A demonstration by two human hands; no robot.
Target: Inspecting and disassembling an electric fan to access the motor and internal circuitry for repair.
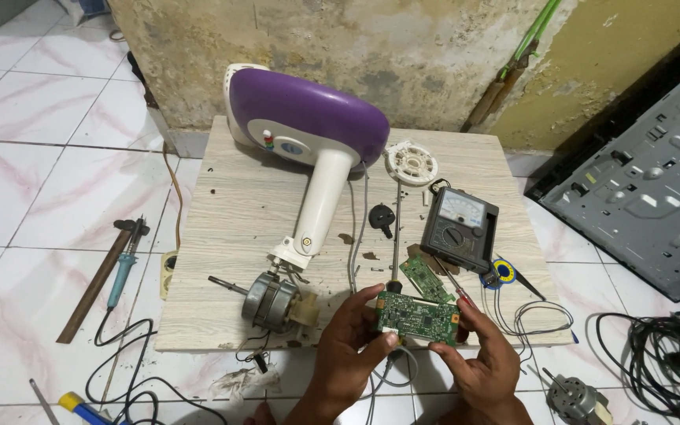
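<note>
My left hand (349,346) and right hand (478,358) run off the bottom edge at the wrists, and my fingers cover both short ends of the green circuit board (417,317). Its parts are too small to make out (chips and traces blur together). A second green board (426,278) lies half hidden behind it. The grey metal panel (655,181) is cut by the right edge, the cable tangle (670,362) by the corner. The meter (460,224) dial markings are unreadable.

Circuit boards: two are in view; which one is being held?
The larger green board, gripped by both hands at the table's front edge; the smaller one lies flat behind it.
</note>
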